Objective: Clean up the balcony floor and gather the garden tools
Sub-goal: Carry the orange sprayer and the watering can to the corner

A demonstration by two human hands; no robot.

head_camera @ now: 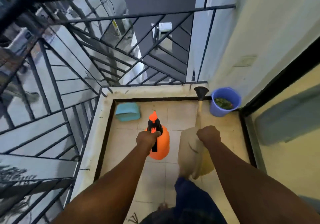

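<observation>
My left hand is closed around the black handle of an orange pressure sprayer, held above the tiled balcony floor. My right hand grips the handle of a cream watering can. Its long spout points away from me and ends in a black rose head near the far corner. The can's lower body is blurred and partly hidden behind my forearm.
A blue bucket holding green leaves stands in the far right corner. A teal dustpan-like item lies at the far left of the floor. Dark metal railing bounds the left and far sides; a wall and glass door are on the right.
</observation>
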